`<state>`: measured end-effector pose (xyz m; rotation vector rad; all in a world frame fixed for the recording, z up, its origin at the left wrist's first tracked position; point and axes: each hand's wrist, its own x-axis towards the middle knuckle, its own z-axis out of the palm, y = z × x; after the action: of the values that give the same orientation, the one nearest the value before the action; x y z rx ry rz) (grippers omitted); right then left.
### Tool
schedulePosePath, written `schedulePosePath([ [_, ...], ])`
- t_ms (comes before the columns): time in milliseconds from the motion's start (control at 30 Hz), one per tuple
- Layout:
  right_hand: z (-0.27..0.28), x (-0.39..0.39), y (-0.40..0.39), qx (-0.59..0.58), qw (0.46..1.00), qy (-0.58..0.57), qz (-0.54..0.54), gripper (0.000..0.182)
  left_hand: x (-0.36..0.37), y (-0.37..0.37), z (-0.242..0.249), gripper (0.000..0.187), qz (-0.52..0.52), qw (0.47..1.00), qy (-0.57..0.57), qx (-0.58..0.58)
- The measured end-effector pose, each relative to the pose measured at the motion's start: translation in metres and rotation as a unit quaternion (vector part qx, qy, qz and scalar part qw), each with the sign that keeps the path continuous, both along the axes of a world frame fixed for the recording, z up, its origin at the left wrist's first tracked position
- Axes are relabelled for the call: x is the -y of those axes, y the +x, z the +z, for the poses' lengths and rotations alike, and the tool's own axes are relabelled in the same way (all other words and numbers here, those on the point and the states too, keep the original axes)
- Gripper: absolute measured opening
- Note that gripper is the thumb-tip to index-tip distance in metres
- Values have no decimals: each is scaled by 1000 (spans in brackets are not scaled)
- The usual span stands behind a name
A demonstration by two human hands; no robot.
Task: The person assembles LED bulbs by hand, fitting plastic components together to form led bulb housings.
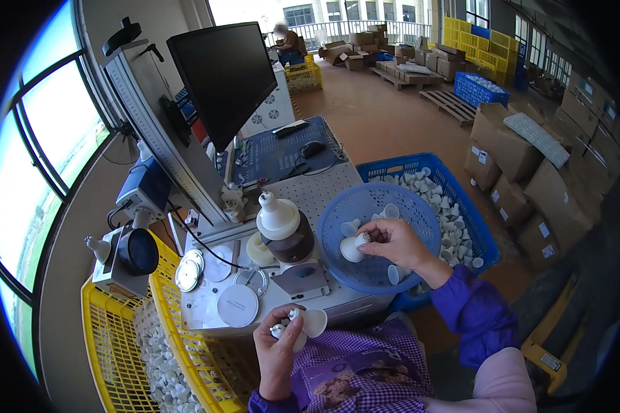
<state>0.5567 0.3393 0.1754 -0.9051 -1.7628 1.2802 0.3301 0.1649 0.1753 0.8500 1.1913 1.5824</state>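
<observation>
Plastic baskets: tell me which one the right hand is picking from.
The round blue basket on the bench; the right hand grips a white cup over it, unlike the rectangular blue crate behind.

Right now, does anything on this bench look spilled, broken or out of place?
Nothing stands out. The left hand holds white plastic cup-shaped parts over the lap; the right hand holds another white part above the round blue mesh basket. No spill or damage shows.

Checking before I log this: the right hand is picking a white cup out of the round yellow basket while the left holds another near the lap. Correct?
Not quite. The head view shows the round basket is blue, not yellow. The right hand does grip a white cup there, and the left hand holds another cup.
</observation>
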Motion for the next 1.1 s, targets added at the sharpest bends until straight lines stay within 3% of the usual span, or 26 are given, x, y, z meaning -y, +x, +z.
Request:
schedulePosePath([
  [600, -8, 16, 8, -134, 989, -13, -62, 25, 0, 8, 11, 17, -15, 996, 44, -79],
  [933, 37, 15, -16, -184, 980, 35, -68, 22, -93, -19, 101, 28, 56, 954, 173, -239],
  [1100, 67, -1, -48, -208, 970, 104, -73, 24, -117, -20, 126, 38, -68, 956, 31, -283],
])
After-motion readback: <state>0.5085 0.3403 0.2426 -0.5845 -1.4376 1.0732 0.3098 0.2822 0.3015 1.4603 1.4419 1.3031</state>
